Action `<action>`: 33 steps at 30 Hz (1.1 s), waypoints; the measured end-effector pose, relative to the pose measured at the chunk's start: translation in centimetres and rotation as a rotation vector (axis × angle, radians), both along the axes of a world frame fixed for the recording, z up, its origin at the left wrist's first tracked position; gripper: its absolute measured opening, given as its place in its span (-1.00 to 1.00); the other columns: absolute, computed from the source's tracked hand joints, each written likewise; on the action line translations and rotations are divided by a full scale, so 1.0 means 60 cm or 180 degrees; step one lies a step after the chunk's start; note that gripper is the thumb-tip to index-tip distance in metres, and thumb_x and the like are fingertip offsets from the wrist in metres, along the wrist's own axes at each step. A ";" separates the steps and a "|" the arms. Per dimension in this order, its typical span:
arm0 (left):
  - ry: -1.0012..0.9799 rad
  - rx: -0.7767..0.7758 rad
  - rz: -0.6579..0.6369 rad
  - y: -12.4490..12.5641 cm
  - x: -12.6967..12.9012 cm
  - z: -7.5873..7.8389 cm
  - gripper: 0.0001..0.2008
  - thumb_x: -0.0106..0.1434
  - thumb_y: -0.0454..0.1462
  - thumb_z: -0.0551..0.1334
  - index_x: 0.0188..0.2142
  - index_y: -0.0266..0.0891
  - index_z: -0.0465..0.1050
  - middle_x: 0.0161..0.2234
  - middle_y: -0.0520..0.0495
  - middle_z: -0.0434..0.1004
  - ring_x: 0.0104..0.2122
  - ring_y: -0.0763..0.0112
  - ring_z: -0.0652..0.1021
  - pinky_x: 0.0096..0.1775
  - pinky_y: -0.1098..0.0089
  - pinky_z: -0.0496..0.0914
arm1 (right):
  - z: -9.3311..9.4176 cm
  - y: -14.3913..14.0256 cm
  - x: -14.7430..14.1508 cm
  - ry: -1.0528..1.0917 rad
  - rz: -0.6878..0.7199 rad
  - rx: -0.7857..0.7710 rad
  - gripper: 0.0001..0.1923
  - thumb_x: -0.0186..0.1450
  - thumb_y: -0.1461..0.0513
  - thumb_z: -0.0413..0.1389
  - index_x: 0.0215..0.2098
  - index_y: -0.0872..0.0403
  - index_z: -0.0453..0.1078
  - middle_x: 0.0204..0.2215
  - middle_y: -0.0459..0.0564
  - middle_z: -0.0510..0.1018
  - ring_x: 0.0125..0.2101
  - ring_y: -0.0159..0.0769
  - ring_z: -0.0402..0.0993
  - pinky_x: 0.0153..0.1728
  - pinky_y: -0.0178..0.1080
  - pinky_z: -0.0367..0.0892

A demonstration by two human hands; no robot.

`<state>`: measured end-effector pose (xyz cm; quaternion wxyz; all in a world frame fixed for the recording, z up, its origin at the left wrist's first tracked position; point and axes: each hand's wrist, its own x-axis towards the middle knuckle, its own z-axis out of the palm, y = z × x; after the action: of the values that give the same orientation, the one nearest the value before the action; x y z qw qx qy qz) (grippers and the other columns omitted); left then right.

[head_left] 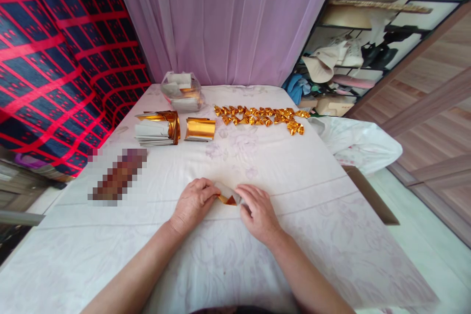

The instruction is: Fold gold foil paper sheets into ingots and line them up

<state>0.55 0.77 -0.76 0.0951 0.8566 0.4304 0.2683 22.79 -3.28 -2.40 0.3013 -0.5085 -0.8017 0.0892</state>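
A small piece of gold foil paper (228,196), white on its back, is pinched between the two hands near the front middle of the table (324,235), which is covered by a pale flowered cloth. The left hand (192,204) is closed on the paper's left end, with fingers curled over it; the right hand (259,211) is closed on the right end, thumb and fingers pressed to the fold. One such piece is held, and it lies just above the cloth, touching both hands.

Farther back, two stacks of gold sheets are seen side by side: a larger stack (157,128) with curled gold edges on the left, and a smaller stack (199,129) just beside it to the right. Behind them one clear plastic bag (183,91) of more paper is set near the far edge. To the right of the stacks a row of folded gold pieces (259,116) is laid out across the cloth; they are too many and too small to be counted exactly, though well over a dozen are visible. One blurred patch (117,176) is seen at the left of the table, well apart from the hands.

A lilac curtain (224,19) hangs behind the table, and one white bag (358,142) rests at its right edge.
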 end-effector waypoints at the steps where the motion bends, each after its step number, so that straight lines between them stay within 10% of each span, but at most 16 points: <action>1: -0.0075 -0.0053 -0.0023 0.003 0.002 0.000 -0.82 0.29 -0.37 0.16 -0.23 -0.16 0.54 -0.31 -0.05 0.48 -0.32 0.40 0.50 -0.28 0.40 0.41 | 0.000 0.000 0.000 0.0005 0.0030 -0.0003 -0.49 0.20 0.41 -0.07 0.10 0.04 0.31 0.03 0.04 0.47 0.05 -0.19 0.32 0.05 -0.07 0.20; 13: 0.0331 0.0292 -0.0544 0.051 0.006 -0.005 -0.77 0.29 -0.37 0.15 -0.16 -0.13 0.56 -0.17 -0.08 0.61 -0.18 0.27 0.57 -0.11 0.21 0.41 | 0.008 -0.004 -0.010 -0.0397 0.0102 0.0209 -0.75 0.32 0.33 0.03 -0.10 0.00 0.45 -0.06 0.02 0.51 -0.06 -0.20 0.38 -0.07 -0.12 0.26; 22: 0.0146 0.0218 -0.0189 -0.033 0.002 0.027 -0.74 0.35 -0.25 0.10 -0.04 -0.18 0.48 0.00 -0.15 0.52 0.00 0.19 0.48 0.02 0.10 0.38 | 0.017 -0.009 -0.017 -0.0652 0.0084 0.0433 -0.75 0.32 0.34 0.06 -0.10 -0.03 0.47 -0.04 0.03 0.50 -0.04 -0.18 0.36 -0.07 -0.11 0.25; 33: 0.0350 0.0383 -0.0355 -0.033 0.009 -0.014 -0.82 0.35 -0.31 0.13 -0.16 -0.21 0.52 -0.12 -0.10 0.58 -0.07 0.26 0.54 0.00 0.14 0.41 | 0.028 0.003 -0.019 -0.0711 0.0519 0.0893 -0.81 0.40 0.30 -0.01 -0.20 0.04 0.45 -0.15 -0.03 0.57 -0.10 -0.26 0.40 -0.08 -0.15 0.22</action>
<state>1.07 -1.21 -1.58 0.0346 0.8969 0.3696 0.2405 21.64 -3.12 -0.70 0.2701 -0.4017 -0.8732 -0.0562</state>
